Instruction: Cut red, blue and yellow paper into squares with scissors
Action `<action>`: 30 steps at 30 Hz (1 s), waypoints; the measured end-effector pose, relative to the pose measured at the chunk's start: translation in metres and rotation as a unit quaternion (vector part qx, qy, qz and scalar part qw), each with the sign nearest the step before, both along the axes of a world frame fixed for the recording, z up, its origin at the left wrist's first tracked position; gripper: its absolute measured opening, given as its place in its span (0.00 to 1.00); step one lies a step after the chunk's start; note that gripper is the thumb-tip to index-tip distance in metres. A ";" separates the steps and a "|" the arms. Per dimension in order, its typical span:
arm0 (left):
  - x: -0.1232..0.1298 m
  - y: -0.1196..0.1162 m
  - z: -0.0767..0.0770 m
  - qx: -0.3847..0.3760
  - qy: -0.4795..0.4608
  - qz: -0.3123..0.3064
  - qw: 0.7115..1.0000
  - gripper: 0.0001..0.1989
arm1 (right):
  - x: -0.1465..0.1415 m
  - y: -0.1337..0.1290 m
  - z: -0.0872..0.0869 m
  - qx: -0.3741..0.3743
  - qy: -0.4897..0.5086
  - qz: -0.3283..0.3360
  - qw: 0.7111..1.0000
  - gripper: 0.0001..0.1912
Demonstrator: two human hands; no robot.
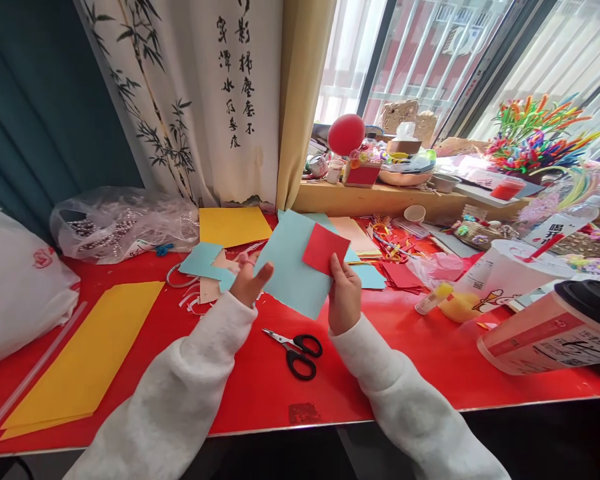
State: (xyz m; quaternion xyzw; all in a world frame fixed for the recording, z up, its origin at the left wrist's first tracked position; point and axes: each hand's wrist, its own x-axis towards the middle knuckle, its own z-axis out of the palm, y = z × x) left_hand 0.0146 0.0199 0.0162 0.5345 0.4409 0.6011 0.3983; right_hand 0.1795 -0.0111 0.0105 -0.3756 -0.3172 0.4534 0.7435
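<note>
My right hand (345,293) pinches a small red paper square (325,248) together with a larger light blue sheet (293,270), the red one lying over the blue one's upper right part. At the blue sheet's left edge is my left hand (250,280), its thumb and fingers apart, not gripping the sheet. Black-handled scissors (300,352) lie on the red table below the two hands, blades pointing up-left. Cut light blue paper (203,261) and scraps rest left of my left hand.
Yellow sheets (90,353) lie at the left, another yellow sheet (234,227) at the back. White plastic bag (20,287) stands far left. Lidded cup (555,330), second cup (510,273) and glue stick (433,298) are on the right. Red paper pieces (403,275) lie behind.
</note>
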 end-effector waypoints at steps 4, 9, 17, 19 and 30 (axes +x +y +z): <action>0.008 -0.018 0.008 -0.036 -0.054 -0.033 0.997 0.31 | -0.014 -0.004 -0.002 0.051 -0.014 -0.038 0.998 0.14; -0.005 -0.017 0.016 -0.021 0.016 0.052 0.998 0.17 | 0.002 0.000 0.002 0.036 -0.088 0.048 0.994 0.14; -0.024 -0.002 0.021 -0.043 -0.105 0.012 0.993 0.25 | 0.017 0.002 0.003 -0.064 -0.154 0.207 0.964 0.16; -0.023 -0.001 0.022 -0.055 -0.184 -0.053 0.980 0.28 | 0.014 0.002 0.000 -0.052 -0.146 0.165 0.974 0.17; -0.010 0.010 -0.020 -0.095 -0.006 -0.060 0.994 0.18 | 0.001 0.000 -0.011 -0.077 -0.188 0.242 0.949 0.15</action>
